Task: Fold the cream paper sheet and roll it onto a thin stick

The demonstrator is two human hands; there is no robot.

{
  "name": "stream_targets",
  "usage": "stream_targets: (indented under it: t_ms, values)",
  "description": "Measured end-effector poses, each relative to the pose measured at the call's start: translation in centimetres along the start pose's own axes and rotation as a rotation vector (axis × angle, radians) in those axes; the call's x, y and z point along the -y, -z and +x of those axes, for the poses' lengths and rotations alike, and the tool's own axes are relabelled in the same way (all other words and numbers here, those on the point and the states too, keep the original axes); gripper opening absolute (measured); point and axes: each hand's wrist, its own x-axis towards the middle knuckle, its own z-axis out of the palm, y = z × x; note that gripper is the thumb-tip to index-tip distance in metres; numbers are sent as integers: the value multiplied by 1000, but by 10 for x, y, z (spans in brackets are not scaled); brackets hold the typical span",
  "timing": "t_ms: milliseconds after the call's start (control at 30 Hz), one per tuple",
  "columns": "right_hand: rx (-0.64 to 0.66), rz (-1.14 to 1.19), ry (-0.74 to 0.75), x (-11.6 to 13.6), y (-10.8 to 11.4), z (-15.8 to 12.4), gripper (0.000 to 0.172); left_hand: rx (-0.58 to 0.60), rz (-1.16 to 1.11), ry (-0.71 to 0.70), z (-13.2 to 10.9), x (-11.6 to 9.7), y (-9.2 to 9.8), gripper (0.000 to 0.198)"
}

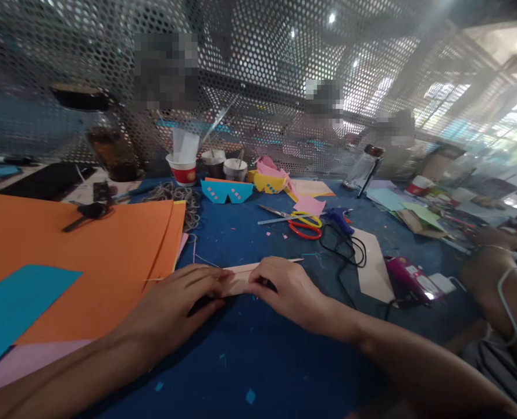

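A pale peach strip of paper (238, 283), which looks folded lengthwise, lies on the blue table in front of me. My left hand (192, 289) pinches its left part, fingers bent over the top and the thumb at the near edge. On the other side my right hand (289, 291) is closed on it, thumb and fingertips pressed on the paper. A thin end of the strip sticks out behind the right knuckles. Beyond the hands are scissors (306, 226) with red and yellow handles, and a blue glue gun (339, 221) with a black cord.
Orange sheets (122, 256) and a blue sheet (27, 297) cover the left side. Cut-paper glasses, blue (227, 192) and yellow (269, 183), stand at the back near a paper cup (183, 173). A purple device (415, 279) lies right, beside another person's arm (489, 279).
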Motion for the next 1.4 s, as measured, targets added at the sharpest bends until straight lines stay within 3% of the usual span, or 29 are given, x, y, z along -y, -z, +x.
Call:
stream_targets:
  t_ms: [167,367,867,1400]
  values:
    - [10,9,-13,-1,-2,1,12,-66,1,-62,2,-2,1,16]
    - [27,19,-42,-1,-4,1,17,-53,-47,3,1,-3,-1,11]
    - [90,-28,-161,9,-2,8,22,-36,-26,-8,0,-4,-2,12]
    - [83,-26,-162,9,-5,6,21,-55,101,-109,-9,-3,-5,36]
